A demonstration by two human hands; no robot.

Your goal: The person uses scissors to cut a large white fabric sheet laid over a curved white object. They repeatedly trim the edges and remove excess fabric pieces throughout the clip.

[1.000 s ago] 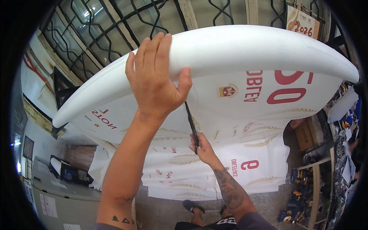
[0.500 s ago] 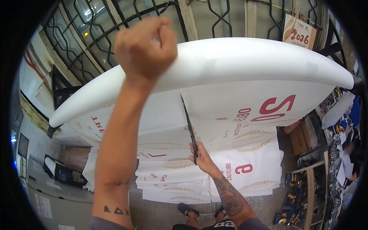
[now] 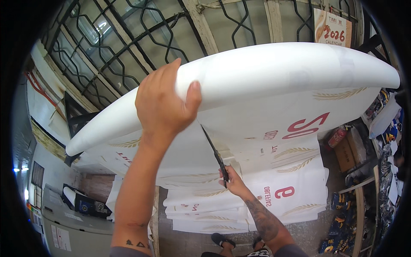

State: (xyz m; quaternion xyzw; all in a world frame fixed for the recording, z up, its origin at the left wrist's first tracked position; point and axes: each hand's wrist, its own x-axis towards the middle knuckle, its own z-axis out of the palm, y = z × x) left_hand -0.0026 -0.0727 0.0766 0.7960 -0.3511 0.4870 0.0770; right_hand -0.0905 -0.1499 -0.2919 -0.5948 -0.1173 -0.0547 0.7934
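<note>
A large white roll of printed sheet (image 3: pixel 248 68) spans the view, its loose sheet (image 3: pixel 265 115) hanging down toward me with mirrored red lettering and gold wheat-ear prints. My left hand (image 3: pixel 165 103) lies over the left part of the roll, fingers laid across its top and thumb spread apart. In my right hand (image 3: pixel 235 182) are long black scissors (image 3: pixel 219 160), gripped by the handles. Their blades point up and away along a slit in the sheet, just below the roll; the tips end near my left wrist.
Lower lengths of the printed sheet (image 3: pixel 205 210) gather in folds above the floor by my feet. Behind the roll stands a barred window (image 3: pixel 205 25) with a calendar (image 3: pixel 333 28). A grey cabinet (image 3: pixel 77 222) is at left; a red extinguisher (image 3: pixel 337 138), cardboard box (image 3: pixel 349 152) and wooden frame (image 3: pixel 358 214) are at right.
My left hand has come down from a closed fist raised over the roll to lie on it, fingers extended. More sheet hangs below the roll, and the red number sits lower.
</note>
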